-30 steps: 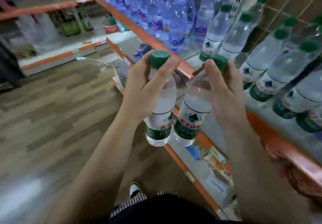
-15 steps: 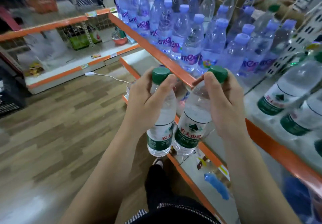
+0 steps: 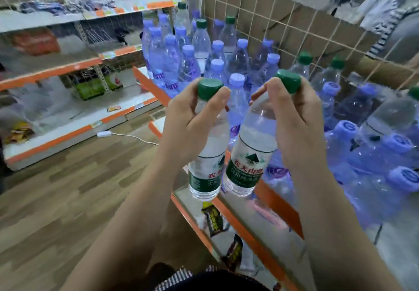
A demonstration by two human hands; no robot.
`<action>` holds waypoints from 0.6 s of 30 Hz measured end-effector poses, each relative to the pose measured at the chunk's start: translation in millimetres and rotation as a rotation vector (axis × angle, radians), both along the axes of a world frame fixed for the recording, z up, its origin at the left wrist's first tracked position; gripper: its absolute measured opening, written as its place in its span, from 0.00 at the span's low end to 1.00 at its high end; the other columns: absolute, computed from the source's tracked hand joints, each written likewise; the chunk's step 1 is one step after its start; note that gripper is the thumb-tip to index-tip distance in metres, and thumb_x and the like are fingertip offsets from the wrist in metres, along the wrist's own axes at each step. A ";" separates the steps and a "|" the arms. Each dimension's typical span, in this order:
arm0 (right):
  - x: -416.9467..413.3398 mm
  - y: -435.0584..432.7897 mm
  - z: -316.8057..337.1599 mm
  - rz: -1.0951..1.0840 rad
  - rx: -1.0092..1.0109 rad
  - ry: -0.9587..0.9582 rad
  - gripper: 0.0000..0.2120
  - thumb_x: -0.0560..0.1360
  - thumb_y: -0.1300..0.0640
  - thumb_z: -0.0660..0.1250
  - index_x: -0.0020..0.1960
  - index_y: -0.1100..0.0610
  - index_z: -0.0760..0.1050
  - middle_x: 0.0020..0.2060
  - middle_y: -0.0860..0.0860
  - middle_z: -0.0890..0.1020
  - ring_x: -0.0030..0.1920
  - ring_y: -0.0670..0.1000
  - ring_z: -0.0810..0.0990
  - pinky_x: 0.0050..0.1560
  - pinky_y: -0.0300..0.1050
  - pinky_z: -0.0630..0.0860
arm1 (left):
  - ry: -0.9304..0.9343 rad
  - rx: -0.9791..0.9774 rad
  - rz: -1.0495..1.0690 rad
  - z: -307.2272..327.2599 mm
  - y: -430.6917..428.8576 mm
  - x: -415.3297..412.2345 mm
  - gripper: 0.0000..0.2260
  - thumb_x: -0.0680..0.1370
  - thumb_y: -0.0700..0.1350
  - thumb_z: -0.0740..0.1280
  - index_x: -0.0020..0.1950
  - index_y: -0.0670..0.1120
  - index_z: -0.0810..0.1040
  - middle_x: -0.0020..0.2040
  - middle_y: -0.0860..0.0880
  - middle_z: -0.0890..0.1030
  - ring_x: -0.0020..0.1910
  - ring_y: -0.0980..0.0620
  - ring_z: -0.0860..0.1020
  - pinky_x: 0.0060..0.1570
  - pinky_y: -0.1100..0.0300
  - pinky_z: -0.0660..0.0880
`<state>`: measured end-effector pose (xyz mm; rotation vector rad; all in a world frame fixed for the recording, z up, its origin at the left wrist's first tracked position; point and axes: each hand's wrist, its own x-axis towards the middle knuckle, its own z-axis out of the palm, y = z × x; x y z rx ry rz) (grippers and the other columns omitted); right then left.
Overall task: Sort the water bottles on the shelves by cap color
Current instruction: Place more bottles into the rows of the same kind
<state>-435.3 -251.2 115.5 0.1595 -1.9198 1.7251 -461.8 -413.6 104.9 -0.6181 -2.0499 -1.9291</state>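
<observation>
Two green-capped water bottles are held up in front of the shelf (image 3: 278,202) — one in each hand. The left hand (image 3: 188,125) has its fingers (image 3: 221,97) wrapped around the neck and shoulder of the left bottle (image 3: 207,173), thumb and forefinger pinching just under its green cap (image 3: 209,87); the right hand (image 3: 294,125) grips the right bottle (image 3: 249,157) the same way, below its own green cap (image 3: 289,80). The two bottles hang side by side, their lower bodies touching or nearly so, both tilted slightly with their bases over the orange front edge of the shelf. Behind them stands a crowd of purple-capped bottles (image 3: 188,68), well over a dozen, with at least four more green-capped bottles (image 3: 200,39) among and beyond them and a fifth green cap (image 3: 415,92) at the right edge; the blur makes an exact tally impossible. To the right several purple-capped bottles lie on their sides (image 3: 401,177). Compared with half a second ago, the grip on both bottles is unchanged, but the view has swung upward and to the right, so the wire grid back panel (image 3: 283,18) and more of the purple group now fill the frame — the hands sit higher against the shelf than before.
</observation>
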 end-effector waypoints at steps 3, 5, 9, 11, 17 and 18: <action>-32.4 -9.9 19.9 -0.031 0.011 0.039 0.10 0.78 0.45 0.64 0.49 0.52 0.75 0.37 0.50 0.82 0.41 0.57 0.81 0.51 0.61 0.78 | 0.013 0.061 -0.089 14.2 -6.6 -43.5 0.09 0.77 0.55 0.65 0.43 0.50 0.77 0.37 0.43 0.80 0.38 0.47 0.78 0.38 0.65 0.75; -53.2 -18.0 35.5 -0.064 0.007 0.065 0.10 0.77 0.46 0.65 0.49 0.53 0.76 0.38 0.53 0.81 0.40 0.58 0.81 0.48 0.59 0.79 | 0.030 0.104 -0.142 27.6 -12.6 -71.1 0.11 0.77 0.54 0.65 0.43 0.47 0.78 0.41 0.34 0.78 0.38 0.41 0.77 0.37 0.62 0.76; -93.8 -31.1 65.8 -0.110 -0.038 0.105 0.13 0.77 0.47 0.65 0.46 0.58 0.76 0.38 0.60 0.79 0.37 0.59 0.80 0.39 0.46 0.80 | 0.099 0.140 -0.261 60.5 -21.5 -125.6 0.14 0.76 0.52 0.65 0.45 0.41 0.76 0.39 0.32 0.76 0.37 0.42 0.75 0.40 0.43 0.76; -116.8 -38.1 81.4 -0.168 -0.055 0.145 0.16 0.77 0.47 0.65 0.44 0.61 0.75 0.40 0.67 0.75 0.37 0.61 0.77 0.37 0.41 0.78 | 0.114 0.177 -0.365 79.7 -25.9 -160.8 0.13 0.76 0.51 0.66 0.44 0.40 0.76 0.39 0.38 0.75 0.39 0.45 0.75 0.37 0.48 0.77; -159.7 -57.6 103.3 -0.376 -0.021 0.196 0.18 0.78 0.51 0.64 0.45 0.67 0.74 0.37 0.65 0.77 0.38 0.54 0.80 0.38 0.40 0.80 | 0.108 0.205 -0.612 110.0 -30.9 -231.3 0.17 0.79 0.44 0.64 0.45 0.29 0.72 0.38 0.29 0.71 0.37 0.44 0.72 0.33 0.60 0.74; -162.9 -60.5 102.0 -0.408 -0.014 0.196 0.18 0.78 0.51 0.64 0.45 0.68 0.74 0.38 0.68 0.77 0.38 0.53 0.81 0.39 0.40 0.80 | 0.097 0.206 -0.643 109.2 -32.3 -236.6 0.17 0.79 0.44 0.63 0.45 0.28 0.70 0.36 0.30 0.70 0.36 0.45 0.71 0.33 0.59 0.73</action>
